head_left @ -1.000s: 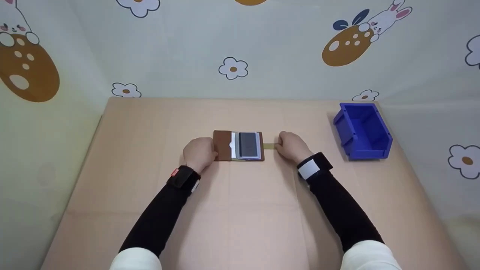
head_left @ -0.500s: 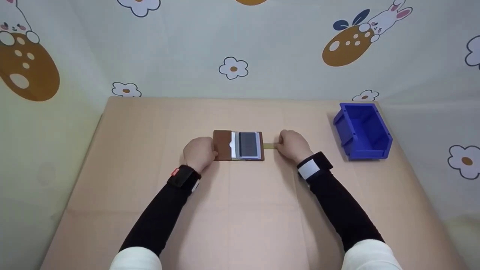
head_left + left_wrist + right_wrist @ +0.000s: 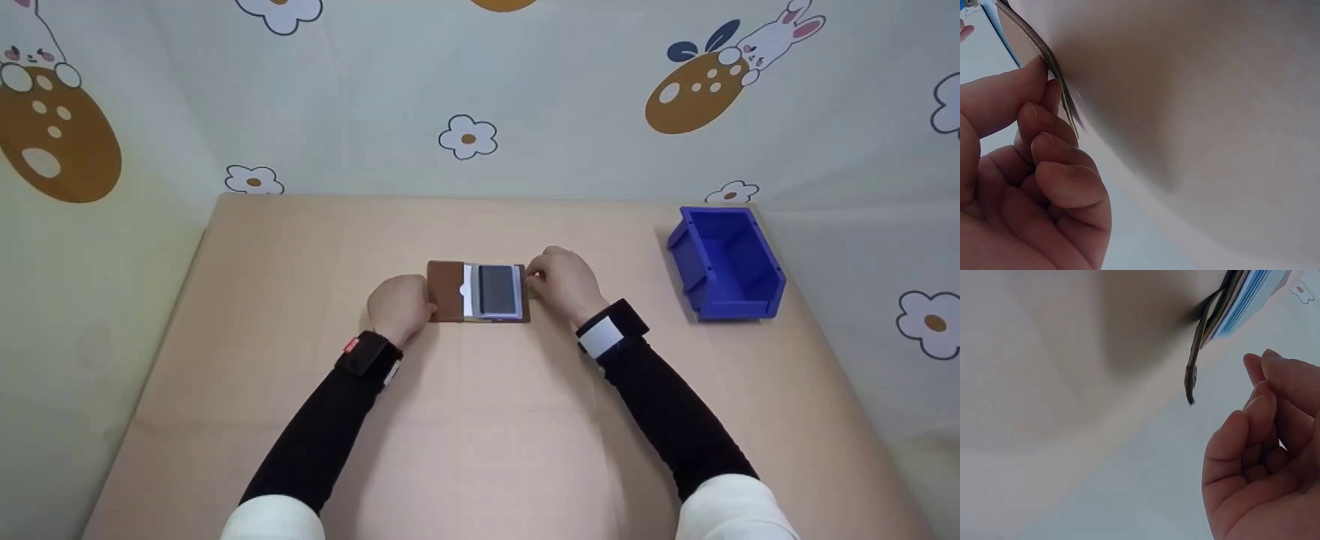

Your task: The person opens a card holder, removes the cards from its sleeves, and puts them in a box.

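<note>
A brown card wallet lies unfolded at the middle of the table, with a stack of cards in its right half. My left hand pinches its left edge between thumb and index finger; the left wrist view shows the thin cover there. Close to the right edge is my right hand. The right wrist view shows the wallet's strap sticking out free, apart from the fingertips. Those fingers are loosely bent and hold nothing. In the head view this hand mostly hides the strap.
A blue plastic bin stands at the table's back right corner. The table meets a patterned cloth hung behind it and at both sides.
My right hand has let go of the strap and moved left, to the wallet's right edge. The left hand and the wallet have stayed in place.
</note>
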The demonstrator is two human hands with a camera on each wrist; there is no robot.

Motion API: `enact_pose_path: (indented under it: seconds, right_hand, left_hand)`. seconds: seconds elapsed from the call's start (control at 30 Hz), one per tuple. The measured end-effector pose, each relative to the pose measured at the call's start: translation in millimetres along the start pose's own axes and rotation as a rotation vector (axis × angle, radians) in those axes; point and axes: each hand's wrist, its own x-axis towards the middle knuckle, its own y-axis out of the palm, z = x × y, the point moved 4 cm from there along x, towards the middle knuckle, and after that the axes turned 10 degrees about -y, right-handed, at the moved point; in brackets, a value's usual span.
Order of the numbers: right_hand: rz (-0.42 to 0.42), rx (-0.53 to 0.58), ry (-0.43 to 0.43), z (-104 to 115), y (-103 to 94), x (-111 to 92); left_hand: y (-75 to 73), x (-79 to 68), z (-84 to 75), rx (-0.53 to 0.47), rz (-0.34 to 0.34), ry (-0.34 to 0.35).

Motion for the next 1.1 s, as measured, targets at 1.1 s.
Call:
enact_pose_path:
  seconds: [1.1]
  right_hand:
    - [0.128, -0.036, -0.009, 8, 22.8, 2]
  left_hand:
    - [1.7, 0.7, 1.2, -0.001, -0.001, -0.019]
